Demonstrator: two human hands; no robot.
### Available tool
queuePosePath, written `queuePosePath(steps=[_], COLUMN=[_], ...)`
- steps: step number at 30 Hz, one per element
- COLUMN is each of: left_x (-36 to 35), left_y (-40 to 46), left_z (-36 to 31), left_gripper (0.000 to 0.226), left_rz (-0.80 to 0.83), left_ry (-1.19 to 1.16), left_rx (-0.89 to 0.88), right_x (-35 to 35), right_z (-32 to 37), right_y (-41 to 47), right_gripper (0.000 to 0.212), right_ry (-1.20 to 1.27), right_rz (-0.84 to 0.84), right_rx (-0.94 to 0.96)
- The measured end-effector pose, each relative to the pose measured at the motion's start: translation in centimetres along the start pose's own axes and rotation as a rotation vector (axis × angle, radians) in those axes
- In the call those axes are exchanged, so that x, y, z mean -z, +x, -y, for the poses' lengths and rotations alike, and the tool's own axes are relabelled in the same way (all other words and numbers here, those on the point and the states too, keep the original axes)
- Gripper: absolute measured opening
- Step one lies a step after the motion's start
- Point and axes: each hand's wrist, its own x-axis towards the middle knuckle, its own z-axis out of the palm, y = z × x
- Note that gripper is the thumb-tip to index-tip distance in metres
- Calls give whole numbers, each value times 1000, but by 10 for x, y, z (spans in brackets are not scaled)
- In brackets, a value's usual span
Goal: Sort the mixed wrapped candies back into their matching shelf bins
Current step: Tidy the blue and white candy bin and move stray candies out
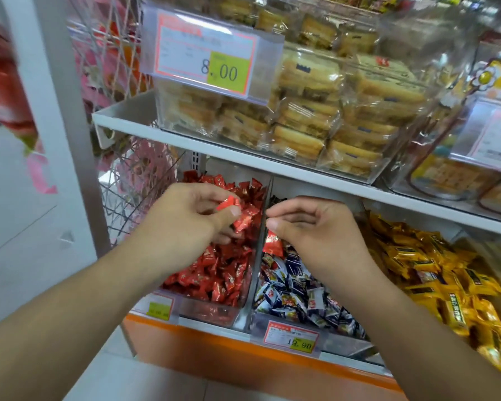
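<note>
Left hand [191,209] pinches red candy [227,204]; right hand [310,227] grip curled, seemingly empty.

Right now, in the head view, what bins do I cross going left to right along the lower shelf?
Red candy bin → clear divider → blue-and-white candy bin, with one stray red candy at its left edge → yellow candy bin.
</note>
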Motion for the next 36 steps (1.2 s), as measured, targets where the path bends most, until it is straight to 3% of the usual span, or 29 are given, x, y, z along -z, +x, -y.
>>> queuePosePath(steps=[4, 8, 11, 15, 19, 23, 33, 36], left_x=[26, 30, 21, -1, -21, -28, -30, -29], left_y=[7, 8, 7, 1, -1, 0, 2, 1], left_z=[13, 16, 14, 10, 16, 23, 26, 24], left_gripper=[18, 30, 35, 44, 58, 61, 61, 60], left_rz=[-154, -122, -70, 90, 261, 264, 242, 246], left_ry=[477, 596, 705, 787, 819, 834, 827, 825], left_rx=[-84, -79, -135, -286, -370, -402, -419, -413], right_x=[-15, -19, 1, 31, 30, 27, 45, 36], right_z=[5, 5, -4, -28, -38, -50, -52, -50], right_y=[6, 14, 18, 14, 1, 0, 9, 12], right_gripper=[12, 17, 22, 28, 25, 17, 4, 21], right_ry=[9, -38, -205, -492, -648, -738, -752, -782], right_rz=[-7, 31, -16, -20, 231, 411, 321, 212], right_rx=[24, 48, 72, 59, 162, 261, 155, 151])
